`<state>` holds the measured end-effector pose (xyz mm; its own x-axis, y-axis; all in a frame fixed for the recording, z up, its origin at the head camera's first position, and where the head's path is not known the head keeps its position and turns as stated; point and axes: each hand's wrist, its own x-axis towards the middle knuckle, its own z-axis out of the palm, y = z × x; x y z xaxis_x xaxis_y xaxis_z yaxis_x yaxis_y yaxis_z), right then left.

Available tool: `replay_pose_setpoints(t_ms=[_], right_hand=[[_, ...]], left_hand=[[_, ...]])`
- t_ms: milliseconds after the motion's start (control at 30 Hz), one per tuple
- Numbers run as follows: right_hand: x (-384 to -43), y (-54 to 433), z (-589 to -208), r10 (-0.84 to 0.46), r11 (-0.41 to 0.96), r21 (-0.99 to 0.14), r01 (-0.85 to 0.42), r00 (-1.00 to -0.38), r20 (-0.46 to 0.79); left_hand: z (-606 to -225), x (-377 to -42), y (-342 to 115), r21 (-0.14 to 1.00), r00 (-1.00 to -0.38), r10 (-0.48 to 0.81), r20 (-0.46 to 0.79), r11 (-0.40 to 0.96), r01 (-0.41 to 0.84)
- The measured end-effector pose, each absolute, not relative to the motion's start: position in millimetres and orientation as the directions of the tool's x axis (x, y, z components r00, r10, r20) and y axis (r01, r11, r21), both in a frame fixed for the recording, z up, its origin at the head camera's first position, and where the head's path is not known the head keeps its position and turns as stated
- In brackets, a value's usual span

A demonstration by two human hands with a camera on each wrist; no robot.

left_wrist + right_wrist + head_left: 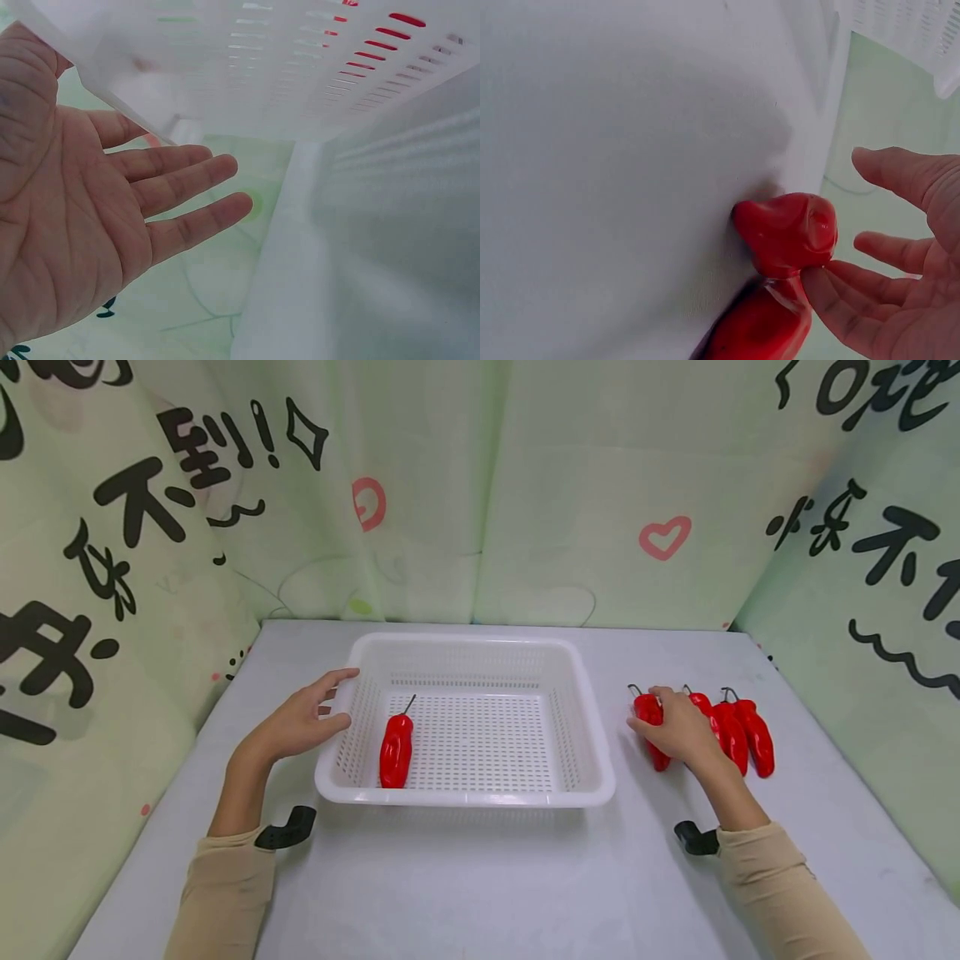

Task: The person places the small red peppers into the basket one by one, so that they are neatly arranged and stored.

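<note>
While the left hand (pixel 303 714) rests at the left side of a white basket (pixel 487 797), we see the right hand (pixel 686 727) over a small group of red peppers on the right of the table (pixel 465 877). On the left, the forefinger reaches the basket's rim and the thumb lies near it; from the left wrist we find the other fingers straight and spread, with the palm bare and nothing clenched. On the right, we see the fingers loosely extended, touching the peppers; the right wrist view shows fingertips against glossy red skin and the thumb standing apart from it, so we read that hand as touching, with no grasp closed. The leftmost pepper (pixel 651 727) of the group lies under the thumb side of the right hand, its dark stem pointing away from the person. Just past the fingers we count three more: one pepper (pixel 699 702) partly hidden by the hand, then a middle pepper (pixel 732 739) and an outermost pepper (pixel 757 742) side by side. Inside the basket we find a single pepper (pixel 396 752), lying on the slotted bottom toward the left, stem away from the person. Around the table we see a pale green curtain (pixel 427 435) printed with black lettering, and on both arms tan sleeves (pixel 225 885).
</note>
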<state>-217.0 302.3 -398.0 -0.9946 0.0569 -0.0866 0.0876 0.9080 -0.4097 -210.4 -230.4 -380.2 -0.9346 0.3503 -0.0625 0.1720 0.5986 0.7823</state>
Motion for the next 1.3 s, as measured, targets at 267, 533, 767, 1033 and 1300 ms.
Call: replay_pose_setpoints(t_ms=[267,533,767,1033,1300], right_hand=[[-218.9,299.2,-402.6,0.041,0.909,-0.407,0.086,-0.992,-0.118],[-220.9,299.5,-408.5,0.025,0.904,-0.422,0.068,-0.994,-0.107],[-220.9,299.9,-410.4,0.026,0.902,-0.426,0.070,-0.994,-0.107],[-219.8,300.4,-411.3,0.023,0.899,-0.434,0.063,-0.995,-0.096],[-219.2,300.3,-406.4,0.026,0.893,-0.446,0.068,-0.995,-0.098]], left_hand=[[-379.0,-209.6,-229.8,0.789,-0.935,0.347,-0.070,0.593,0.161],[-379.1,-209.7,-230.0,0.781,-0.936,0.346,-0.070,0.602,0.164],[-380.3,-210.5,-230.3,0.779,-0.933,0.357,-0.056,0.600,0.182],[-381.1,-210.9,-230.4,0.780,-0.933,0.356,-0.058,0.599,0.180],[-381.1,-211.2,-230.8,0.778,-0.933,0.356,-0.059,0.601,0.180]])
